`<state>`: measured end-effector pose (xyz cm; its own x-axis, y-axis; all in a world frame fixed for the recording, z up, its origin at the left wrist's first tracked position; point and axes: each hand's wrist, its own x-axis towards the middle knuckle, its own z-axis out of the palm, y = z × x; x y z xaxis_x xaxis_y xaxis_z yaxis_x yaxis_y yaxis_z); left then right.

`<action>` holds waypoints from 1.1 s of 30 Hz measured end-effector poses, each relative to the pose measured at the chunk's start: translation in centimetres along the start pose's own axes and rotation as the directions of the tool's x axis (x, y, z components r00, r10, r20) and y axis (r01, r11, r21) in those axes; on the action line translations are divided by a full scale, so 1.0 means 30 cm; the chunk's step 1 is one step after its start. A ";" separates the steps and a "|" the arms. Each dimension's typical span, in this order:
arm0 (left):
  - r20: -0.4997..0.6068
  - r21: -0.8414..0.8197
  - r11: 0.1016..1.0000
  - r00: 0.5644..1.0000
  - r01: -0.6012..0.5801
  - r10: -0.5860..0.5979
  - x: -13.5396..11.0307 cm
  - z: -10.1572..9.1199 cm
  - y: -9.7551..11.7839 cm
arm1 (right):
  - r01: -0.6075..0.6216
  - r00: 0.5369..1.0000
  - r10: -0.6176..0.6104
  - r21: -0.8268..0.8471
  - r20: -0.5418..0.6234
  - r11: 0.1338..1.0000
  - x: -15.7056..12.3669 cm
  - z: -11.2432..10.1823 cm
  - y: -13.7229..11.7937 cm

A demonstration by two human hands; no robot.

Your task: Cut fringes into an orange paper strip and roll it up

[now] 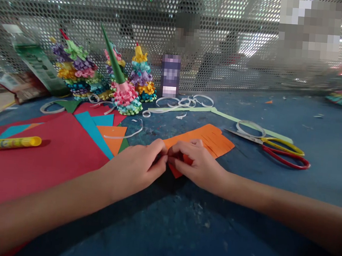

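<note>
An orange sheet of paper (217, 142) with several narrow slits cut into it lies on the blue table in front of me. My left hand (136, 166) pinches at the sheet's near left edge, thumb against forefinger. Right beside it, my right hand (199, 165) also has its fingertips closed on the paper, and the two thumbs nearly meet. The fingers hide the exact bit of paper between them. To the right, scissors (261, 141) with yellow and red handles rest partly open, apart from my hands.
Red paper (54, 155) lies at left beneath a yellow tube-shaped pen or glue stick (14, 142). Cones with curled paper (126, 99), a green-labelled bottle (35, 60) and pale strips (187, 102) stand or lie behind. A perforated metal screen (109, 10) bounds the far side.
</note>
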<state>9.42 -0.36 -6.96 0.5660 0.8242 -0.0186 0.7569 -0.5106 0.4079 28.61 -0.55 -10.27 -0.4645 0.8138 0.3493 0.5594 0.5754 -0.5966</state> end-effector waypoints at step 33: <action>0.016 -0.252 0.967 0.999 0.035 -0.032 -0.016 0.025 0.001 | 0.059 0.998 -0.062 -0.099 -0.029 0.993 -0.020 -0.005 -0.010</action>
<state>9.42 -0.95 -7.63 0.5466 0.8361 -0.0459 0.6695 -0.4035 0.6237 28.83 -1.21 -10.19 -0.4784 0.7787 0.4060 0.5962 0.6274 -0.5008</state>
